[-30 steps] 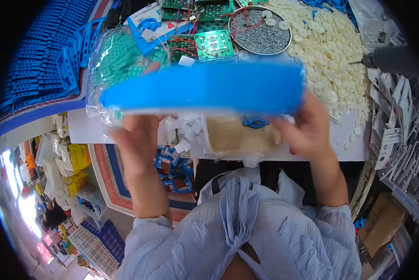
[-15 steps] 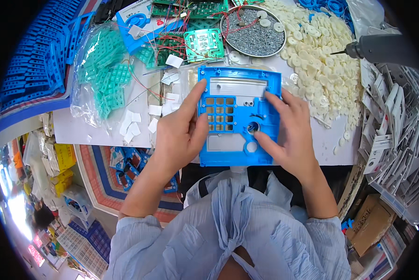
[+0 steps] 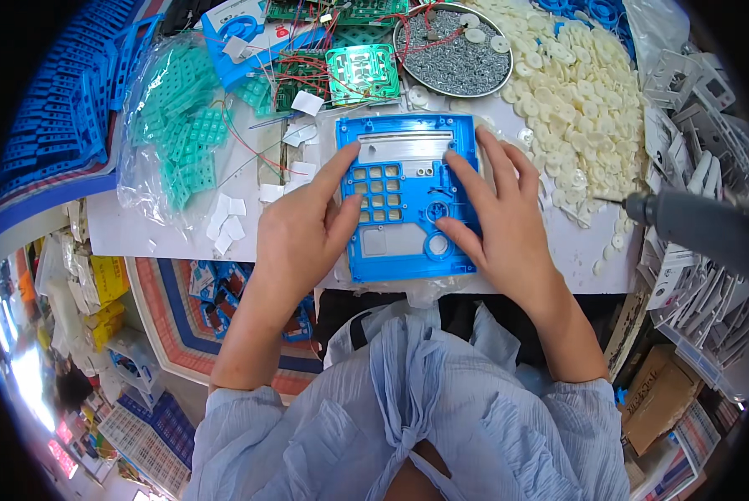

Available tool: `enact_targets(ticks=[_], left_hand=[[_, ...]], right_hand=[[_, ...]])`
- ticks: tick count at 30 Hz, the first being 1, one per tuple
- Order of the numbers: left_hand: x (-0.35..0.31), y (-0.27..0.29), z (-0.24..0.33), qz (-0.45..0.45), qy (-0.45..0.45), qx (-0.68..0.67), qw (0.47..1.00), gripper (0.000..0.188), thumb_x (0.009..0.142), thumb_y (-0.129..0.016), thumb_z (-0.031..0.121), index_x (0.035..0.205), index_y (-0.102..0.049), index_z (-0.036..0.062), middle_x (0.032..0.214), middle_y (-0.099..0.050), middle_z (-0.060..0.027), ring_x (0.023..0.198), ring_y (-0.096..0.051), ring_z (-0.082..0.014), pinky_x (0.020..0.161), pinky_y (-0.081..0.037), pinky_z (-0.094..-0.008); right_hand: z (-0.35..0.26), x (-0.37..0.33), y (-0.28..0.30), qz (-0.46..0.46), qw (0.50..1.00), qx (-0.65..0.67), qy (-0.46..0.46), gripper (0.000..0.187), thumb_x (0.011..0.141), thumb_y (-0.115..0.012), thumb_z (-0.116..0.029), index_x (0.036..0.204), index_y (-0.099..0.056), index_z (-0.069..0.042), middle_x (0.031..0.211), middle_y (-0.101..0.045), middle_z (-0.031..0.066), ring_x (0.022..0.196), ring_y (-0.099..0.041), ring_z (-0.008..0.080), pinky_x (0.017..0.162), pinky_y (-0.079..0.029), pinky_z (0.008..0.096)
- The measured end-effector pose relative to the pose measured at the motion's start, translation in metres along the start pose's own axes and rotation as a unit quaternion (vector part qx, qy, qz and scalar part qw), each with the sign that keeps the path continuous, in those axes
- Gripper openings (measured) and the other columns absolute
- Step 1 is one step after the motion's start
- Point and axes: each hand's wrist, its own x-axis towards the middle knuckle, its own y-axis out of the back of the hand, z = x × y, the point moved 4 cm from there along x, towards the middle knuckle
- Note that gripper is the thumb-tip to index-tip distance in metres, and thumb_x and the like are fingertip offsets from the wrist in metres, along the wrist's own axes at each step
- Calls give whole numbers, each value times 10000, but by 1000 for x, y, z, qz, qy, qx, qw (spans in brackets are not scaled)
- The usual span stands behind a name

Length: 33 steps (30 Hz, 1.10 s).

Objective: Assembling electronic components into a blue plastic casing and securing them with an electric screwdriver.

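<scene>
A blue plastic device housing [image 3: 462, 265] lies inner side up on the table in front of me. It has a grid of square key openings, a long slot at the top and two round openings at the lower right. My left hand [image 3: 303, 221] holds its left edge, index finger near the upper corner and thumb beside the key grid. On the right edge is my right hand [image 3: 504, 221], its thumb by the round openings and its index finger near the slot. The other right fingers lie outside the rim. Clear plastic film [image 3: 425, 288] shows under the housing.
Green circuit boards [image 3: 364, 73] with red wires and a round tray of screws [image 3: 398, 37] stand behind. Cream discs [image 3: 571, 108] heap at right, near a power screwdriver [image 3: 683, 219]. Left are bagged teal keypads [image 3: 182, 108], white paper squares [image 3: 227, 221] and stacked blue frames [image 3: 53, 117].
Both hands have brought the housing slightly left and down onto the film. My right fingers have spread along its edge. The power screwdriver at right hangs lower than before.
</scene>
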Motion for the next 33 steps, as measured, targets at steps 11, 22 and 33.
enact_targets(ticks=[11, 22, 33], left_hand=[[-23, -22, 42, -100, -206, 104, 968, 500, 875, -728, 237, 1357, -636, 141, 1453, -579, -88, 1406, -486, -308, 1183, -277, -559], [-22, -25, 42, -80, -207, 77, 972, 485, 866, -720, 199, 1340, -646, 129, 1447, -582, -94, 1392, -499, -306, 1190, -258, -566], [-22, -28, 38, -53, -221, 54, 972, 445, 855, -722, 207, 1278, -651, 88, 1311, -609, -100, 1356, -510, -295, 1173, -238, -593]], right_hand=[[34, 5, 13, 77, 986, 140, -49, 453, 856, -768, -236, 1271, -671, -81, 1318, -607, 171, 1171, -556, 353, 993, -469, 445], [113, 58, 33, 155, 978, -112, -85, 94, 875, -715, -112, 915, -727, -28, 861, -685, 109, 811, -669, 266, 715, -527, 368], [-7, 9, 9, 14, 970, 188, -152, 118, 782, -758, -102, 775, -652, -53, 724, -620, 85, 634, -617, 236, 574, -483, 359]])
